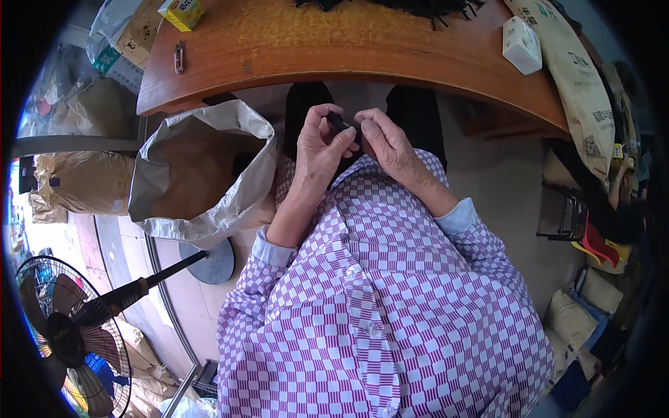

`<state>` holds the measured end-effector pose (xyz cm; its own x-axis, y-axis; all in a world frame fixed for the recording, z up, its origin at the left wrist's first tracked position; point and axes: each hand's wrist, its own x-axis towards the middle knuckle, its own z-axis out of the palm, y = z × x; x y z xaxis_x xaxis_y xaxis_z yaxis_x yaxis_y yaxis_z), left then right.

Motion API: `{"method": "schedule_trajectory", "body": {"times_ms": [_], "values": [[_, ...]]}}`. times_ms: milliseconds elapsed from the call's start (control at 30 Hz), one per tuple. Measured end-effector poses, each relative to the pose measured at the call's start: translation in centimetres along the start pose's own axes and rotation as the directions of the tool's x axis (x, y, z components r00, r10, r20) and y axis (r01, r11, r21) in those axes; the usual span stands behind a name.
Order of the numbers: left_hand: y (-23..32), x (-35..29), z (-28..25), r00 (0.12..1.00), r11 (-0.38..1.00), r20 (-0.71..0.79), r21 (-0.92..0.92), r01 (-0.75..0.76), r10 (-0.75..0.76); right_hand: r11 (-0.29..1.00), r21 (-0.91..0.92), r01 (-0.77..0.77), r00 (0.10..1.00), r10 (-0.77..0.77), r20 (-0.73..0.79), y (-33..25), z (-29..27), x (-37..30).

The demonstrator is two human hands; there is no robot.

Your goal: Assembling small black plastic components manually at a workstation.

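Black piece (337, 122): small and dark, we have it up in front of our shirt (432, 279), just short of the table (334, 52); its exact kind we cannot make out.
Left hand (317, 148): narrow, thumb and fingers closed round the piece, whose dark end sticks up between them.
Right hand (392, 152): fingers curled, thumb bent in, its tips just beside the left thumb; whether it grips anything we cannot tell.
Sack (261, 127): silvery, its mouth wide and its inside brown, it stands to our left below the table edge.
Tabletop: on the curved brown wood we see snips (179, 58) and a yellow box (182, 12) toward the left, a dark heap (397, 5) at the far side, and a white tissue pack (522, 47) toward the right.
Printed bag (582, 90): beige, it lies along the table's right end.
Fan (66, 331): black, to our lower left, its pole reaching a round grey base (213, 263) near the sack.
Right floor: we see tan packages (570, 319) piled there.
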<state>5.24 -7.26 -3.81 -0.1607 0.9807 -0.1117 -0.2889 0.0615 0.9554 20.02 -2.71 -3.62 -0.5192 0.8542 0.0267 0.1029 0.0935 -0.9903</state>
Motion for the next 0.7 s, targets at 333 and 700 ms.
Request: {"method": "schedule_trajectory", "body": {"times_ms": [333,700], "values": [[-2.0,-0.1,-0.5,0.990,0.904,-0.010,0.410,-0.125,0.141,0.986,-0.161,0.051,0.986,-0.025,0.162,0.3,0.4,0.3],[-1.3,-0.5,-0.6,0.996,0.788,-0.014,0.613,-0.062,0.089,0.954,-0.285,0.090,0.989,-0.053,0.135,1.7,1.2,0.4]]}}
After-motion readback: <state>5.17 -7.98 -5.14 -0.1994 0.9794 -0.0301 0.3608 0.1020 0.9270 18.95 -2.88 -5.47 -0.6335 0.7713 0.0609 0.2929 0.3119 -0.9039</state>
